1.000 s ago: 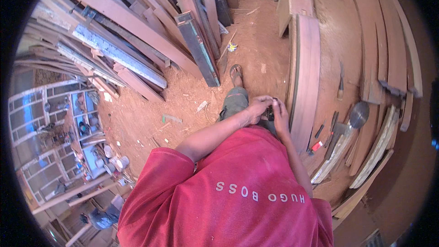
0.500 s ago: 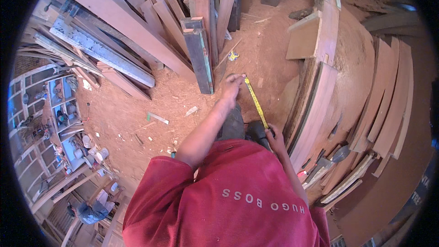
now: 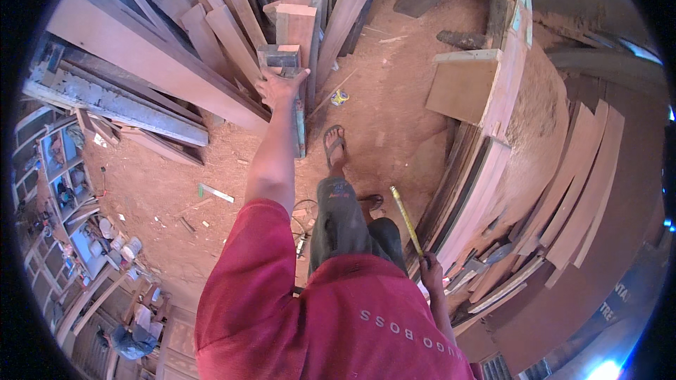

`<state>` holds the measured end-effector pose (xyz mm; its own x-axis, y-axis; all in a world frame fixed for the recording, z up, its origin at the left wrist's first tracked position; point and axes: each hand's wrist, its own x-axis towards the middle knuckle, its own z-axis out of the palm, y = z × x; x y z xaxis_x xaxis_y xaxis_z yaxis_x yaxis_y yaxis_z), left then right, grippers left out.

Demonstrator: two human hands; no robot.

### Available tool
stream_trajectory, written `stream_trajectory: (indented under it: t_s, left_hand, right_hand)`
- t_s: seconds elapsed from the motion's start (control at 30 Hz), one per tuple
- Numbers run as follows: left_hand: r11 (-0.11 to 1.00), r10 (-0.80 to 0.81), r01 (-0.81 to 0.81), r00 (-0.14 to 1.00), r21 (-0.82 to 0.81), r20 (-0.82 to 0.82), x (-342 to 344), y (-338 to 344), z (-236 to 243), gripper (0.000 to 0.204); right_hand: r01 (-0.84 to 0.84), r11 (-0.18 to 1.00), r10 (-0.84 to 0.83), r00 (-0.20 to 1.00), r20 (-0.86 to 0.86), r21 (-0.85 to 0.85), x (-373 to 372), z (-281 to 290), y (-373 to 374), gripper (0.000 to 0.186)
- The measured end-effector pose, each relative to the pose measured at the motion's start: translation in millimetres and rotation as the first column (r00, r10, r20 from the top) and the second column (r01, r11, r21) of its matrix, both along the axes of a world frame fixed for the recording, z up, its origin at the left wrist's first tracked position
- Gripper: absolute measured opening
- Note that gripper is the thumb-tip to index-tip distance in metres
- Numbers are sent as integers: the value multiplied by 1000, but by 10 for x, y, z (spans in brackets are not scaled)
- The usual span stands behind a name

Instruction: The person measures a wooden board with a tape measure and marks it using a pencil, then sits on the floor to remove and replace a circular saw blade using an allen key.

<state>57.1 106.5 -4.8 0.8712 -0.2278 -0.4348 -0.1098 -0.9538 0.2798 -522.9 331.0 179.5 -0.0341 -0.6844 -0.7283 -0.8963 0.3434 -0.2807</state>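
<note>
My left hand [image 3: 280,89] reaches forward with its thumb and fingers spread across the upper part of a dark upright board [image 3: 300,127] that has a teal streak on its edge. Whether the fingers press on the board is hard to tell. On my right side, my right hand [image 3: 430,272] is closed on a tape measure. Its yellow blade [image 3: 406,219] sticks out forward over the floor, with the far end free. The case is mostly hidden by the hand.
Many planks [image 3: 162,49] lean together at the front left. Stacked timber [image 3: 472,197] runs along my right, with curved boards [image 3: 584,183] beyond. A small yellow-and-blue object [image 3: 339,97] lies on the dusty floor. Another person [image 3: 134,341] is at the far lower left.
My left hand has let go of the blade's end and moved forward and left to the dark board. My right hand has drawn back with the tape measure.
</note>
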Motion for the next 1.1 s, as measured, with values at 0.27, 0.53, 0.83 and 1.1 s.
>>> stream_trajectory:
  t_s: [0.27, 0.53, 0.83, 1.1]
  left_hand:
    - [986, -159, 152, 981, 69, 112, 45, 82, -231, 117]
    - [927, -94, 186, 956, -327, 278, -138, 992, -89, 109]
    - [904, -68, 136, 982, -406, 177, -1225, 3217, 472, 122]
    - [959, -99, 137, 982, -249, 159, -1671, 4260, 756, 119]
  right_hand:
    - [-176, 984, 176, 984, -3, 7, 281, 36, -294, 27]
    - [-348, 935, 354, 924, 144, -68, 636, -138, -818, 27]
    - [-473, 880, 473, 860, 193, -52, 519, -445, -986, 25]
    - [-662, 748, 655, 746, 120, 35, 876, -532, -1252, 27]
